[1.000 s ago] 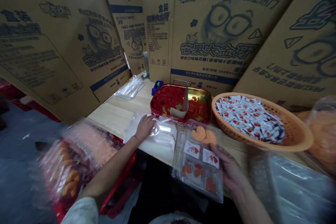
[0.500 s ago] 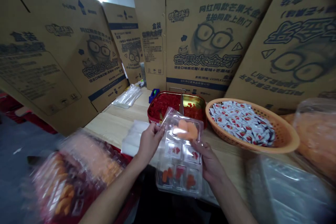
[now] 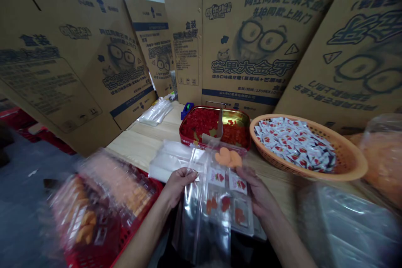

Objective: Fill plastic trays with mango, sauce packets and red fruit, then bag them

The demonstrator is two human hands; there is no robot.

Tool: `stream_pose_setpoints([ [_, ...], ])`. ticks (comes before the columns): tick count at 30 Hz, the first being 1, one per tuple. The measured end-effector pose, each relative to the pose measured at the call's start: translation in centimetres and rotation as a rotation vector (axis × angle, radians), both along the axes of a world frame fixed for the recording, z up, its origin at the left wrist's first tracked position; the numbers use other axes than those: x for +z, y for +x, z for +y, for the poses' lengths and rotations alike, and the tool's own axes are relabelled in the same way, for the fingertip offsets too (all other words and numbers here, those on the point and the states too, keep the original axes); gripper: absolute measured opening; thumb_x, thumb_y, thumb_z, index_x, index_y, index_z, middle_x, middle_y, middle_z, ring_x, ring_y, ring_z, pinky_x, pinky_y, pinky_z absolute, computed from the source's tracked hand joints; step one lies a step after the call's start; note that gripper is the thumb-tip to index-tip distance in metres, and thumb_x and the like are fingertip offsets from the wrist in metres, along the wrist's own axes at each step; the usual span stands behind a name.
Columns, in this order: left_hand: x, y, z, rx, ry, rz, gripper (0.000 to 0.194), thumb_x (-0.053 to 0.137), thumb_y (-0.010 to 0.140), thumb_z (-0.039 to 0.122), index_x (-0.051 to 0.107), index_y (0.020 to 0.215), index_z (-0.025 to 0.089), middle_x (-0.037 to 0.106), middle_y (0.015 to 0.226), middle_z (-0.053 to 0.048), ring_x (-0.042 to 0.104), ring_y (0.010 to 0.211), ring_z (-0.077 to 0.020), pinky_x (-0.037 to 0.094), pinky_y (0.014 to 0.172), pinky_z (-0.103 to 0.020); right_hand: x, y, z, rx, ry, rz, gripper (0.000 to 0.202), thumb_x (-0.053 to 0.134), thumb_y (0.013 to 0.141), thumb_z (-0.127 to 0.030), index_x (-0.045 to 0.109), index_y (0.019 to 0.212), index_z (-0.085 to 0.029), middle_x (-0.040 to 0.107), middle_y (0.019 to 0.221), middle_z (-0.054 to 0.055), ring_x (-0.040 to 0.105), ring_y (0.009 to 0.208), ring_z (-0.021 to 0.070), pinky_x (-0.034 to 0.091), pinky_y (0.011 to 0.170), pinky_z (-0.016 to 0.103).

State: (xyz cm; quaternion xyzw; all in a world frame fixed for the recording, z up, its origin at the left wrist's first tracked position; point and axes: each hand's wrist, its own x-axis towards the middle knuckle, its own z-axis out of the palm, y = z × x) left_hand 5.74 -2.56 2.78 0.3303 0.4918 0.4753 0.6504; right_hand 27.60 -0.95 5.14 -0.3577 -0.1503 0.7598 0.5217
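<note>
My left hand (image 3: 179, 182) pinches the edge of a clear plastic bag (image 3: 196, 213), which hangs down across the left part of a clear plastic tray (image 3: 248, 229). Fingers of my right hand (image 3: 259, 190) are closed on the tray's right side, keeping it tilted over the table's near edge. In the tray's compartments lie orange candies (image 3: 228, 157) at the top, white sachets (image 3: 238, 183) with red print in the middle, and small red-orange pieces (image 3: 225, 204) at the bottom. Whether the tray's left edge is inside the bag I cannot tell.
Behind the tray stand a divided red tin (image 3: 185, 139) of red pieces and an orange basket (image 3: 348, 169) of sachets. Flat clear bags (image 3: 166, 161) lie left. A red crate (image 3: 153, 194) holds filled packs; blurred clear plastic (image 3: 351, 222) lies right. Cardboard boxes (image 3: 248, 42) wall the back.
My left hand has moved down from the tray's upper left corner, and the bag now hangs long in front of the tray. My right hand keeps its hold on the tray.
</note>
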Motion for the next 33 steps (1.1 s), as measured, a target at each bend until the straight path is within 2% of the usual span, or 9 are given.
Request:
stream_pose_setpoints([
  [5, -0.1, -0.4, -0.3, 0.010, 0.018, 0.107, 0.038, 0.075, 0.060, 0.046, 0.061, 0.072, 0.013, 0.067, 0.069, -0.007, 0.063, 0.067, -0.0171, 0.047, 0.065, -0.027, 0.7, 2.2, 2.3, -0.202, -0.073, -0.002, 0.020, 0.070, 0.065, -0.024, 0.065, 0.084, -0.019, 0.072, 0.072, 0.002, 0.066, 0.060, 0.0203, 0.057, 0.061, 0.035],
  [9, -0.4, -0.1, -0.5, 0.081, 0.066, 0.187, 0.038, 0.083, 0.047, 0.035, 0.054, 0.060, 0.014, 0.057, 0.054, 0.003, 0.054, 0.053, -0.0090, 0.039, 0.055, -0.019, 3.0, 2.3, 4.4, -0.472, 0.080, -0.006, 0.015, 0.067, 0.068, -0.019, 0.065, 0.083, -0.019, 0.071, 0.072, -0.002, 0.066, 0.064, 0.0151, 0.056, 0.066, 0.028],
  [11, -0.5, 0.2, -0.5, 0.105, 0.096, 0.213, 0.037, 0.084, 0.046, 0.030, 0.053, 0.059, 0.014, 0.054, 0.053, 0.006, 0.047, 0.050, -0.0057, 0.034, 0.052, -0.017, 4.2, 1.5, 5.0, -0.545, 0.155, 0.003, 0.014, 0.065, 0.069, -0.017, 0.066, 0.083, -0.018, 0.071, 0.074, -0.002, 0.065, 0.067, 0.0142, 0.055, 0.068, 0.027],
  [14, -0.2, 0.7, -0.8, 0.097, 0.132, 0.258, 0.036, 0.083, 0.047, 0.028, 0.053, 0.060, 0.014, 0.053, 0.056, 0.006, 0.045, 0.052, -0.0056, 0.034, 0.053, -0.017, 5.5, -0.1, 5.4, -0.544, 0.242, 0.005, 0.015, 0.065, 0.069, -0.020, 0.065, 0.083, -0.017, 0.070, 0.077, 0.000, 0.065, 0.070, 0.0149, 0.055, 0.070, 0.030],
  [16, 0.1, 0.9, -1.0, 0.076, 0.146, 0.305, 0.034, 0.082, 0.049, 0.029, 0.054, 0.061, 0.014, 0.053, 0.056, 0.005, 0.044, 0.052, -0.0061, 0.033, 0.052, -0.018, 5.7, -1.1, 5.4, -0.543, 0.303, 0.005, 0.020, 0.067, 0.066, -0.021, 0.064, 0.085, -0.017, 0.069, 0.079, -0.001, 0.064, 0.072, 0.0148, 0.054, 0.071, 0.031],
  [20, 0.6, 0.9, -1.5, 0.063, 0.125, 0.295, 0.034, 0.081, 0.050, 0.031, 0.054, 0.062, 0.014, 0.055, 0.057, 0.004, 0.046, 0.053, -0.0065, 0.034, 0.053, -0.018, 4.8, -1.7, 5.3, -0.613, 0.401, -0.002, 0.032, 0.073, 0.059, -0.018, 0.062, 0.089, -0.020, 0.068, 0.083, -0.003, 0.063, 0.078, 0.0130, 0.052, 0.074, 0.027],
  [25, 0.9, 1.0, -1.7, 0.065, 0.026, 0.166, 0.039, 0.084, 0.045, 0.032, 0.052, 0.061, 0.015, 0.062, 0.062, 0.001, 0.056, 0.059, -0.0106, 0.040, 0.057, -0.020, 3.6, -1.4, 4.9, -0.647, 0.382, -0.035, 0.030, 0.074, 0.058, -0.020, 0.061, 0.085, -0.021, 0.067, 0.079, -0.005, 0.062, 0.073, 0.0110, 0.052, 0.070, 0.025],
  [29, 1.1, 1.3, -1.6, 0.048, -0.013, 0.150, 0.037, 0.080, 0.053, 0.038, 0.058, 0.070, 0.014, 0.067, 0.065, -0.004, 0.062, 0.064, -0.0149, 0.045, 0.060, -0.023, 3.5, -1.8, 4.3, -0.586, 0.432, -0.065, 0.033, 0.073, 0.061, -0.021, 0.061, 0.091, -0.024, 0.069, 0.085, -0.005, 0.063, 0.081, 0.0120, 0.051, 0.077, 0.026],
  [33, 1.3, 1.5, -1.6, 0.100, -0.044, 0.066, 0.038, 0.082, 0.050, 0.038, 0.057, 0.067, 0.014, 0.066, 0.063, -0.003, 0.062, 0.062, -0.0141, 0.047, 0.059, -0.023, 3.5, -1.6, 3.8, -0.491, 0.480, -0.100, 0.028, 0.073, 0.062, -0.022, 0.061, 0.088, -0.023, 0.070, 0.081, -0.003, 0.063, 0.081, 0.0131, 0.051, 0.078, 0.027],
])
